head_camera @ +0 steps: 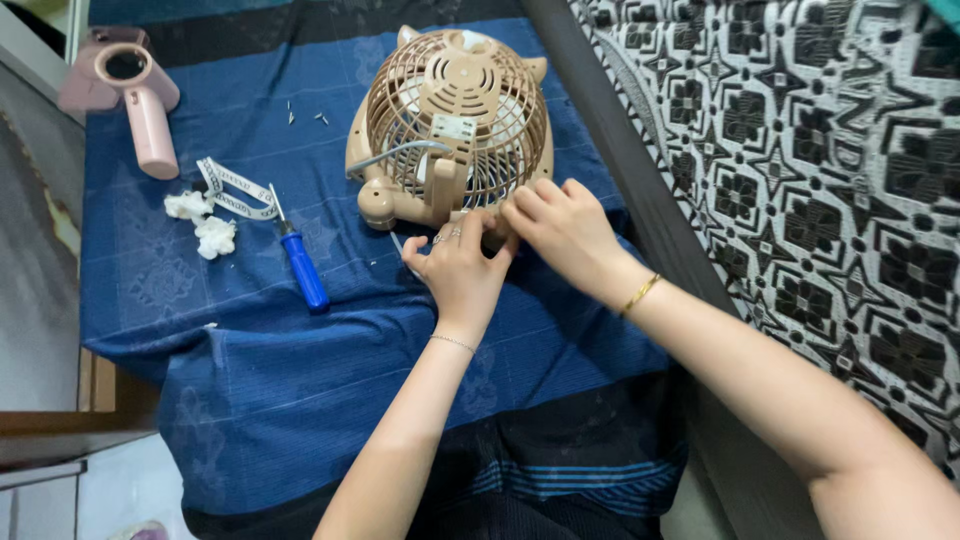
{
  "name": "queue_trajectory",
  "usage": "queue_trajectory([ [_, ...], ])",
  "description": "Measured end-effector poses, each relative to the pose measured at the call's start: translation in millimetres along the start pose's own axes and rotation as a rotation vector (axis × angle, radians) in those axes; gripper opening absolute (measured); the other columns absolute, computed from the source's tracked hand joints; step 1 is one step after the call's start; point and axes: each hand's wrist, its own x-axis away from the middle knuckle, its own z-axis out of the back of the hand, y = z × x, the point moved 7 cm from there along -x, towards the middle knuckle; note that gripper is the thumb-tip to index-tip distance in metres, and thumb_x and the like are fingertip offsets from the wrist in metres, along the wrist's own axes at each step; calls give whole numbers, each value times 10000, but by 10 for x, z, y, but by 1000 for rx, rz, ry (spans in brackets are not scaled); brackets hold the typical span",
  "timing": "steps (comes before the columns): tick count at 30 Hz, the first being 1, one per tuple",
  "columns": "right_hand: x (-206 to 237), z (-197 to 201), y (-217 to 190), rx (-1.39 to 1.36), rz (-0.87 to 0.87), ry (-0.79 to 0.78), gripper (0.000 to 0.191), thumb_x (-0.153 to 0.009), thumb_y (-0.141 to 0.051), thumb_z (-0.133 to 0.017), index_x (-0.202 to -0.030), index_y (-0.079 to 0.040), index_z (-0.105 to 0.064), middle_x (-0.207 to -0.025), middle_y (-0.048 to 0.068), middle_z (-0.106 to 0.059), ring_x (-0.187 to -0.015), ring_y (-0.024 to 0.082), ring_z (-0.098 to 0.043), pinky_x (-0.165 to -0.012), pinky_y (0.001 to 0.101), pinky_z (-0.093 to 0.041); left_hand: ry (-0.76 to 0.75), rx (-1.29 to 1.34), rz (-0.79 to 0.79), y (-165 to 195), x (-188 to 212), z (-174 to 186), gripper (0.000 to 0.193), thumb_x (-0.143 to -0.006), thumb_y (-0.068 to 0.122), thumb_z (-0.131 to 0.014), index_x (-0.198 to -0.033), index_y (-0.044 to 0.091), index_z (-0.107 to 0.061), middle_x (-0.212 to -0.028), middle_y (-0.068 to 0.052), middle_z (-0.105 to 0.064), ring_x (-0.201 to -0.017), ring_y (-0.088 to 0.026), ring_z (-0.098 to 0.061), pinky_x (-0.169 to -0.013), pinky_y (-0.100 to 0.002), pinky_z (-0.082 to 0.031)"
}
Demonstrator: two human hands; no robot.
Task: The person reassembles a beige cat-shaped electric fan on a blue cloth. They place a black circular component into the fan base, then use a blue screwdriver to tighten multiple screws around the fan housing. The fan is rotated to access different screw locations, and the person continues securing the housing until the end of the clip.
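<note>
Fingers of your left hand and right hand are pinching closed at the beige fan's 6 o'clock base on the blue cloth, risking it tipping and scattering loose screws at 10 o'clock.

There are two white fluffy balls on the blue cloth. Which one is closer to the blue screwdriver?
The lower cotton ball, the one nearer the camera. It lies just left of the blue screwdriver, while the upper cotton ball sits farther away, beside the white measuring tape.
</note>
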Motion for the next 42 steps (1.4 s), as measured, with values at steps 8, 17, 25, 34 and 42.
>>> queue_trajectory([
  [8, -97, -310, -46, 68, -9, -136, 110, -796, -201, -662, -887, -138, -651, -868, -7, -603, -905, 180, -595, -779, 341, -455, 7, 20, 17, -13, -2, -5, 325, -791, 333, -848, -1021, 210, -655, -839, 103, -691, -820, -112, -653, -914, -457, -275],
  [17, -171, -814, -66, 210, -268, -410, 57, -779, -179, -671, -736, -170, -707, -723, 18, -700, -738, 201, -680, -694, 358, -478, -37, 41, 3, -67, 60, -50, 394, -805, 326, -838, -1127, 201, -647, -929, 30, -715, -920, -156, -666, -937, -463, -272],
  [25, -179, -512, -56, 76, -269, -363, 40, -831, -176, -689, -842, -149, -716, -774, 19, -708, -734, 202, -702, -619, 360, -486, -22, 16, -16, -37, 38, 1, 375, -771, 320, -840, -1072, 202, -649, -889, 51, -715, -891, -148, -672, -928, -469, -275],
  [34, -41, 239, 85, -117, -7, -121, 363, -876, -185, -656, -1234, -145, -696, -1090, -11, -711, -999, 150, -659, -782, 329, -467, -4, 32, -5, 8, -12, 46, 325, -849, 418, -846, -927, 193, -625, -807, 81, -693, -794, -136, -663, -929, -476, -283],
  [42, -23, 155, 177, -435, -70, -19, 354, -853, -87, -701, -1205, -74, -730, -1175, 77, -714, -1118, 272, -652, -997, 402, -472, -17, 27, 0, -25, -31, 52, 287, -819, 393, -834, -920, 212, -635, -816, 76, -687, -797, -147, -663, -916, -471, -288],
])
